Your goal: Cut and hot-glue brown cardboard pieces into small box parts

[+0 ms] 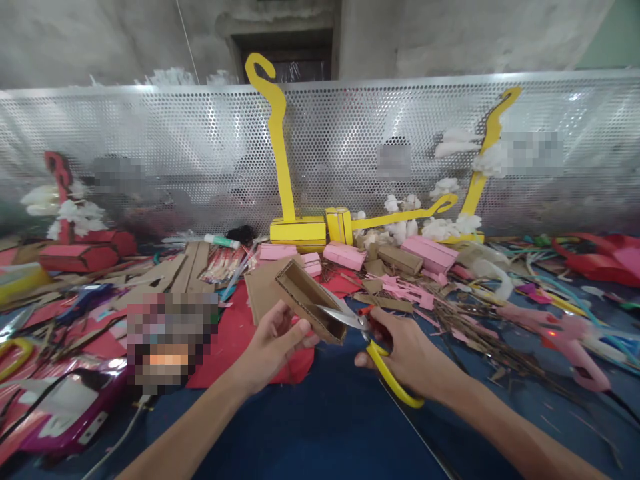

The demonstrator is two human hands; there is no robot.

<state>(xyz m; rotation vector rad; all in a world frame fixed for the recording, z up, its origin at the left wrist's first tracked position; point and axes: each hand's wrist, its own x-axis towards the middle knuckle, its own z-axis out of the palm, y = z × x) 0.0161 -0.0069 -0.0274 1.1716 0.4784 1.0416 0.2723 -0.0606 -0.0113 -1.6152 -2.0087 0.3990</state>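
Note:
Tilted in front of me is a small open cardboard box (299, 288), its hollow side facing up toward me. My left hand (280, 337) grips it from below, with the thumb along the near side. In my right hand (400, 347) is a pair of scissors (387, 373) with a yellow handle and silver blades. The blades are apart, and one reaches over the box's inside near its right end; whether it touches the cardboard I cannot tell. Beneath lie red paper (225, 353) and a flat cardboard piece (257, 287).
A pink glue gun (560, 333) with a red light lies at right beside twigs (480, 333) and scraps. Yellow hook-shaped pieces on boxes (297, 231) stand before a perforated metal panel (200, 153). Pink boxes (345, 255) sit mid-table; a purple device (80, 413) is at left.

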